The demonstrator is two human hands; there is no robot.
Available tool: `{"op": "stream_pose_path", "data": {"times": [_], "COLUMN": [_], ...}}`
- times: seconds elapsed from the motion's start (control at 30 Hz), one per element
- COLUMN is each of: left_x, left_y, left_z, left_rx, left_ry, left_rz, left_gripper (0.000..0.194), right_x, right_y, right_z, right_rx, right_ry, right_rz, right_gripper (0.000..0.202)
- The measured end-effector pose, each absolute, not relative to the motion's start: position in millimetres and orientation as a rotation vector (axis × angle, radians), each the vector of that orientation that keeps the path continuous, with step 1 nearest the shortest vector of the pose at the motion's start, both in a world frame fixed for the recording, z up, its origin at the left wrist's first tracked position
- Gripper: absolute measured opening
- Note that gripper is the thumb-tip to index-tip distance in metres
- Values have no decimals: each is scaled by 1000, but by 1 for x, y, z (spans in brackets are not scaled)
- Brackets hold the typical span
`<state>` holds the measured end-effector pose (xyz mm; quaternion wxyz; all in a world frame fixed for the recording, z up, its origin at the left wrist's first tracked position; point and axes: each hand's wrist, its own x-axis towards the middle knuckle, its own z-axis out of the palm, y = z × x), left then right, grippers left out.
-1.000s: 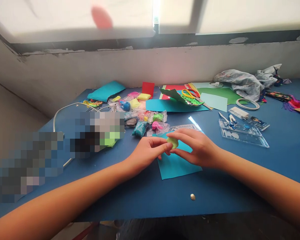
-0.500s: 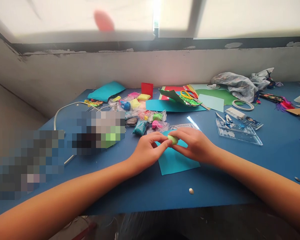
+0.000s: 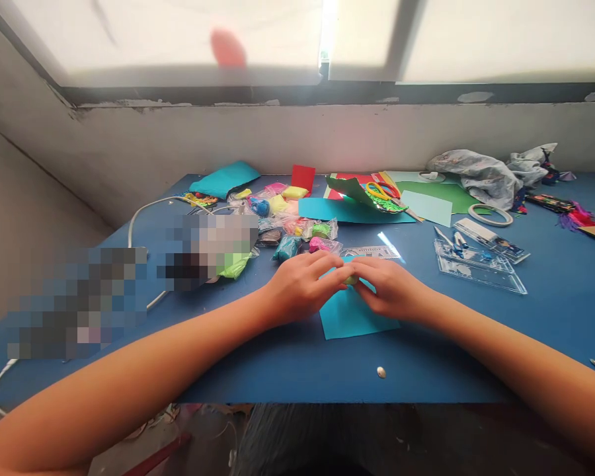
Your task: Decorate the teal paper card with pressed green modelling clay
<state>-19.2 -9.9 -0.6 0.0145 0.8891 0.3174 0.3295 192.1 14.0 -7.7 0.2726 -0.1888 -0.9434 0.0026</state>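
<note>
A small light-green lump of modelling clay [image 3: 350, 280] sits between the fingertips of both hands, mostly covered by them. My left hand [image 3: 305, 284] is closed, its fingers laid over the clay's left side and top. From the right, my right hand [image 3: 389, 285] pinches the same lump with thumb and fingers. Beneath the hands a turquoise paper sheet [image 3: 354, 318] lies on the blue table [image 3: 277, 363]. Just behind them are a clear stencil ruler [image 3: 371, 252] and a bag of pink clay [image 3: 323, 245].
Several bagged clays [image 3: 287, 248] lie behind my left hand. Further back are coloured papers [image 3: 347, 210] and yellow-and-red scissors [image 3: 383, 191]. To the right are a tape roll [image 3: 490, 215] and a clear plastic case [image 3: 480, 268]. A small shiny oval piece [image 3: 381, 373] lies near the front edge.
My left hand has turned over the clay, its fingers now covering more of it. The right fingers have closed in from the other side. The whole view has shifted slightly.
</note>
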Motion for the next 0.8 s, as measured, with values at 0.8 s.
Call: {"op": "stream_pose_path", "data": {"times": [0.8], "left_x": [-11], "left_y": [-15], "left_z": [5], "left_rx": [1839], "left_ry": [1067], "left_rz": [1084], "left_gripper": [21], "right_x": [183], "right_y": [3], "right_z": [9], "right_rx": [-861], "right_ry": [-2224], "right_rz": [849], "right_gripper": [33]}}
